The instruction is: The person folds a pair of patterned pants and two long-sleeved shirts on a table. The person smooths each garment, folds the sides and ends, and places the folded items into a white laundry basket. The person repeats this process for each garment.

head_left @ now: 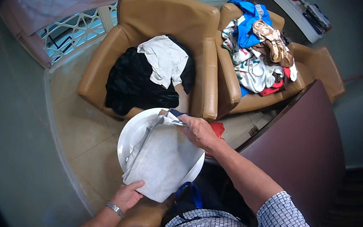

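**Two hands on one grey cloth, most of the laundry waiting**

Two hands are working one piece. My left hand [128, 194] is pinning the near corner of the grey cloth [163, 161], fingers closed over its edge, while my right hand [198, 132] is pinching the far, bunched end; the hands are well apart, with the cloth stretched between them. It is lying across a round white tabletop [134, 130] just in front of me, and I am judging it as partly smoothed, with the far end still crumpled and no fold finished.

Moving rightward, the first tan armchair [167, 20] is holding a black garment [134, 85] with a white shirt [166, 61] on top, both loose. The second armchair [313, 61] is carrying a mixed heap of clothes [257, 49], blue, patterned and red, all unsorted. I am seeing no finished stack anywhere, so by my reckoning the work is barely begun. A dark wooden table [300, 142] is sitting at my right.
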Demonstrator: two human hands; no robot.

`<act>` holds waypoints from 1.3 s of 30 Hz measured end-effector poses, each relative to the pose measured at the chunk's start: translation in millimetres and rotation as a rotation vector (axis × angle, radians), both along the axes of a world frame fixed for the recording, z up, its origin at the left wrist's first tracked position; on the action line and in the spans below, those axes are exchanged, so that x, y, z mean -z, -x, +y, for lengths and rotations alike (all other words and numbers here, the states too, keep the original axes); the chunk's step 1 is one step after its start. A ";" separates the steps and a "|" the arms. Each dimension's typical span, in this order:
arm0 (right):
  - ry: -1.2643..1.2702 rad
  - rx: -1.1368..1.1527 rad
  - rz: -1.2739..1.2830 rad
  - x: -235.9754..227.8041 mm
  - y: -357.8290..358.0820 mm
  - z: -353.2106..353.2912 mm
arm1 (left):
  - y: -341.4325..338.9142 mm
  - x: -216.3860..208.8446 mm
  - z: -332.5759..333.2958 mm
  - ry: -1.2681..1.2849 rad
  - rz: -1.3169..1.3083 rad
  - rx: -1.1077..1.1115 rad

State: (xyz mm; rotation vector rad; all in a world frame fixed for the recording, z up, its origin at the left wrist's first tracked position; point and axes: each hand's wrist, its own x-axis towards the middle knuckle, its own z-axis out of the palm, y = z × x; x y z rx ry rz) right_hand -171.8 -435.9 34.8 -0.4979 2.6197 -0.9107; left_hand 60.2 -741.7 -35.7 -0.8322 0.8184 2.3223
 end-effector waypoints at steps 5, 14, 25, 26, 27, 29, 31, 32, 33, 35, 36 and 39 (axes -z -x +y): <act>-0.072 0.019 -0.021 34.3 14.3 -8.8 | -0.8 32.4 -0.4 -0.013 -0.126 -0.006; -0.167 0.069 -0.022 73.7 3.6 -5.9 | -11.9 50.9 6.4 -0.007 -0.157 -0.015; -0.115 0.191 0.243 81.8 -2.9 -11.7 | -17.1 32.1 4.8 0.259 -0.246 0.158; -0.095 0.169 0.327 78.0 -5.3 -6.7 | -17.6 18.8 -2.1 0.356 -0.349 0.281; -0.076 0.142 0.410 67.5 -10.1 -5.1 | -19.4 5.7 -6.2 0.452 -0.452 0.401; -0.060 0.065 0.538 47.4 -20.6 -8.7 | -19.2 -28.1 -2.9 0.900 -0.201 0.704; -0.098 -0.037 0.531 41.4 -34.2 -17.5 | -13.8 -52.4 6.4 1.352 0.085 0.983; -0.119 -0.086 0.523 43.8 -42.3 -22.6 | -7.7 -52.9 11.0 1.441 0.352 0.939; -0.153 -0.149 0.458 46.3 -48.9 -26.7 | 0.0 -48.2 16.4 1.513 0.625 0.886; -0.195 -0.207 0.344 60.0 -52.8 -29.4 | 19.5 -31.4 35.3 1.555 0.978 0.792; -0.221 -0.232 0.285 66.1 -51.1 -27.3 | 29.9 -22.2 43.9 1.623 1.076 0.843; -0.291 -0.262 0.103 83.1 -41.0 -12.4 | 52.2 12.5 56.9 1.742 1.276 0.959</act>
